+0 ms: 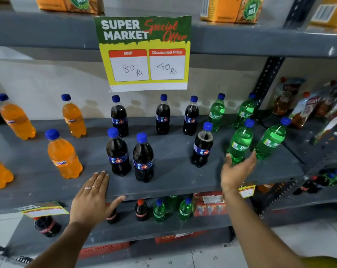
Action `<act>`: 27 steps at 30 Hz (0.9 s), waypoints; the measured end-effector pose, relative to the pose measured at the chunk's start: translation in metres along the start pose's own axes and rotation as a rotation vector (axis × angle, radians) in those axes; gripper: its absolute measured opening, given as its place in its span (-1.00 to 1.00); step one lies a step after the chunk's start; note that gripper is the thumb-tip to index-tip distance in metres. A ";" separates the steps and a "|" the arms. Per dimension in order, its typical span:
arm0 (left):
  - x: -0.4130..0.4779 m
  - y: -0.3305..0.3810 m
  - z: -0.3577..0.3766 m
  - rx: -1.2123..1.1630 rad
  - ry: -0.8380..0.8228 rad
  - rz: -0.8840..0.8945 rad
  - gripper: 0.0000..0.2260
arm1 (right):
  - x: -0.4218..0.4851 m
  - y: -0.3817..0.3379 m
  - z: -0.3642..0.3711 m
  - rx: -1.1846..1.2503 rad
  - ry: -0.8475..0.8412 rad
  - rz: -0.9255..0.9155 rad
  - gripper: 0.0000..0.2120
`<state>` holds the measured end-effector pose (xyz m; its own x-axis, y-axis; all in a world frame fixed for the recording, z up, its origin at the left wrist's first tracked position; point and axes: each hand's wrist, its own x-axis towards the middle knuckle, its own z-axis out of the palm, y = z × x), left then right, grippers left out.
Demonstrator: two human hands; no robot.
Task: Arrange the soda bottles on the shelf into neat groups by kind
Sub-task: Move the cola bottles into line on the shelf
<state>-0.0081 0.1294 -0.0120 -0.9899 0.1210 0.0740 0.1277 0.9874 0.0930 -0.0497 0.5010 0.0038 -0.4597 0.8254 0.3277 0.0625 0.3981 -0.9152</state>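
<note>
Presently the grey shelf (173,182) carries three kinds of soda, each with a blue cap. Orange Fanta bottles (64,155) occupy the left part: two far, one nearer, and one cut off at the left edge of view. Dark cola bottles (118,151) fill the middle: three in the far row, two standing just beside each other nearer, and one further right by itself (202,147). Green Sprite bottles (240,142) stand at the right, two far and two near.

Left hand (92,200) lies palm down on the near edge of the shelf, fingers together and extended, thumb splayed to the right; it grips nothing. Two rings show on its fingers. Right hand (236,171) is open, fingers and thumb spread, directly in front of the base of the near-left Sprite bottle; contact cannot be confirmed.

A special-offer price sign (144,53) hangs from the shelf above. Further bottles stand on the lower shelf (125,232).
</note>
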 end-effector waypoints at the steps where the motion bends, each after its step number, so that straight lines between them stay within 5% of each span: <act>1: 0.000 -0.001 0.000 -0.006 0.002 -0.004 -0.13 | -0.022 -0.006 -0.001 0.008 0.059 -0.139 -0.47; 4: 0.001 -0.002 0.001 -0.010 0.003 0.001 -0.14 | -0.101 -0.022 0.007 0.127 -0.149 -0.505 -0.61; 7: 0.001 -0.002 0.000 -0.013 0.007 0.014 -0.15 | -0.153 -0.044 0.027 0.207 -0.637 -0.467 -0.35; 10: 0.000 -0.004 -0.001 -0.023 0.013 0.020 -0.15 | -0.168 -0.060 0.049 0.128 -0.865 -0.366 -0.17; 19: 0.002 -0.010 0.006 -0.046 0.065 0.063 -0.17 | -0.135 -0.056 0.061 0.079 -0.741 -0.158 -0.48; 27: 0.006 -0.006 0.002 -0.118 0.182 0.070 -0.18 | -0.109 -0.053 0.066 0.034 -0.678 -0.093 -0.41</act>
<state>-0.0146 0.1241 -0.0143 -0.9522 0.1575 0.2616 0.2123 0.9572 0.1965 -0.0611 0.3638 0.0010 -0.9155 0.3512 0.1962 -0.0269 0.4334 -0.9008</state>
